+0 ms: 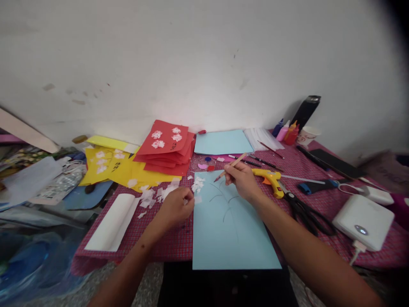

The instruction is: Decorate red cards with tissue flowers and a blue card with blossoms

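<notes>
My right hand (240, 178) is closed around a wooden pencil (237, 160), its dark tip slanting down to the left over a light blue sheet (236, 251). Thin dark curved lines branch from a long faint line on this sheet. At the sheet's left edge, my left hand (175, 207) is curled up, and whether anything is inside its fingers is hidden. A small heap of white paper bits (198, 184) lies on the sheet's upper left. More torn white scraps (148, 198) are scattered on the checked cloth beside my left hand.
Red sheets (164, 155) with white paper blossoms are stacked at the back, beside yellow sheets (128, 171). A folded white paper (111, 224) lies left. On the right are a yellow glue gun (270, 177), black scissors (308, 213), paint bottles (290, 133) and a white power bank (364, 221).
</notes>
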Demonstrator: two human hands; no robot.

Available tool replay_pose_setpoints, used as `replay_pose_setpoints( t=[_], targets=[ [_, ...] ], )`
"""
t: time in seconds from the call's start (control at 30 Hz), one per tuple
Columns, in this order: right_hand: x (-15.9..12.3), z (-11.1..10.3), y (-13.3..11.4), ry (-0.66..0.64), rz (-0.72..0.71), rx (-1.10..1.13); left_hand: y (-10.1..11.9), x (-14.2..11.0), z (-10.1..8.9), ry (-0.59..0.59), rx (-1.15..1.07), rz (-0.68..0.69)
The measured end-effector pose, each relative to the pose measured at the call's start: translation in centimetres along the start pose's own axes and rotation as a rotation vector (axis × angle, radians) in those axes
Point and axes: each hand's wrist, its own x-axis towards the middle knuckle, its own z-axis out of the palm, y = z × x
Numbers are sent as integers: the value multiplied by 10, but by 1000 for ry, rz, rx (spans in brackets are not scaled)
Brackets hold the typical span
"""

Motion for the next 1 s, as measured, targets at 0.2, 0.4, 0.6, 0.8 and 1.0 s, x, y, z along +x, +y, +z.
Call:
replay_pose_setpoints(
  t=[0.2,0.4,0.6,0.8,1.0],
  targets=[
    [-2,4,-6,-75,70,107,13,30,17,107,-690,-249],
    [-1,2,-5,-39,57,50,24,51,42,130,-1187,-383],
    [0,2,1,-56,55,-54,24,45,48,36,-1296,-407],
    [-3,3,5,-71,35,-140,24,44,49,38,-1291,-420],
    [-1,4,6,-57,1,-233,22,45,51,31,-1299,-408]
  ],
)
